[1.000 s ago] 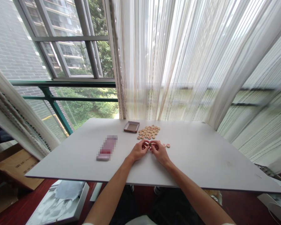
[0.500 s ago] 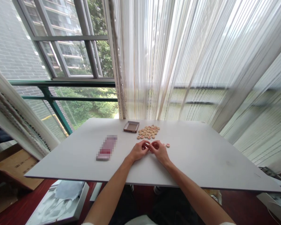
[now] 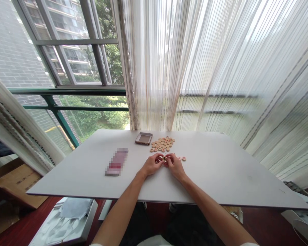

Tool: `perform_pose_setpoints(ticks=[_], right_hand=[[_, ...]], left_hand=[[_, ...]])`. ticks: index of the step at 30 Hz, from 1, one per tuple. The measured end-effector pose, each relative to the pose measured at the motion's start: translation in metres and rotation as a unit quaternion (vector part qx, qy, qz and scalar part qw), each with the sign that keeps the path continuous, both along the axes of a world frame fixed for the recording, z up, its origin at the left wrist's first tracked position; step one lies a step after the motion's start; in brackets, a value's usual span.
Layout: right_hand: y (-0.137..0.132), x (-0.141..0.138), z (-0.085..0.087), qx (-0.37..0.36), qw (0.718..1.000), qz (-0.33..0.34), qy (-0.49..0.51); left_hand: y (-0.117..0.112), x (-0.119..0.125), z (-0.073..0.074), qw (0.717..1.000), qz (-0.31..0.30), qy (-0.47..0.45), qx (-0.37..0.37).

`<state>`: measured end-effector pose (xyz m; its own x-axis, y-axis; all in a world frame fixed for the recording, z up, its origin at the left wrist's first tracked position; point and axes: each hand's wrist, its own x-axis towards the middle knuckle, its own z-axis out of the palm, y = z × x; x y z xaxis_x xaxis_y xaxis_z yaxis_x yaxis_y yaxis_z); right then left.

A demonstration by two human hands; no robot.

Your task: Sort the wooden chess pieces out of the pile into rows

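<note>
Between the fingertips of my two hands sits a round Chinese chess piece (image 3: 164,158) with a dark character on its face. My left hand (image 3: 152,164) pinches it from the left, its fingers curled. From the other side, my right hand (image 3: 175,166) has thumb and fingers closed at the piece's edge. Just right of my right hand lies a chess piece with a red character (image 3: 184,159), with another partly showing closer to the fingers. Beyond my hands, a cluster of loose wooden chess pieces (image 3: 163,144) is spread on the white table (image 3: 220,171).
An open shallow box (image 3: 144,138) stands behind and left of the cluster. A blurred-out pinkish oblong object (image 3: 117,162) lies on the table's left part. Striped sheer curtains (image 3: 207,68) hang behind the table. Boxes (image 3: 17,181) stand on the floor at left.
The chess piece between my fingers now shows its dark character toward me. My right fingers have shifted slightly and more of the piece is visible. The cluster is unchanged.
</note>
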<state>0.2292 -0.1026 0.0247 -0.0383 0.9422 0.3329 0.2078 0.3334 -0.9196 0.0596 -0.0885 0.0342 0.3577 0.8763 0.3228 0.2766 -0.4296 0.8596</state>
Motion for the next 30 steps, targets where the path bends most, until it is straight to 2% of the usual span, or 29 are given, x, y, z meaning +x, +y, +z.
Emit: perform_pose_setpoints(ticks=[8, 30], right_hand=[[-0.0036, -0.0011, 0.0030, 0.007, 1.000, 0.012, -0.022], [-0.0104, -0.0065, 0.0074, 0.097, 0.990, 0.024, -0.096]], left_hand=[[-0.0004, -0.0001, 0.0010, 1.000, 0.008, 0.003, 0.006], [0.0023, 0.0001, -0.0045, 1.000, 0.017, -0.005, 0.017]])
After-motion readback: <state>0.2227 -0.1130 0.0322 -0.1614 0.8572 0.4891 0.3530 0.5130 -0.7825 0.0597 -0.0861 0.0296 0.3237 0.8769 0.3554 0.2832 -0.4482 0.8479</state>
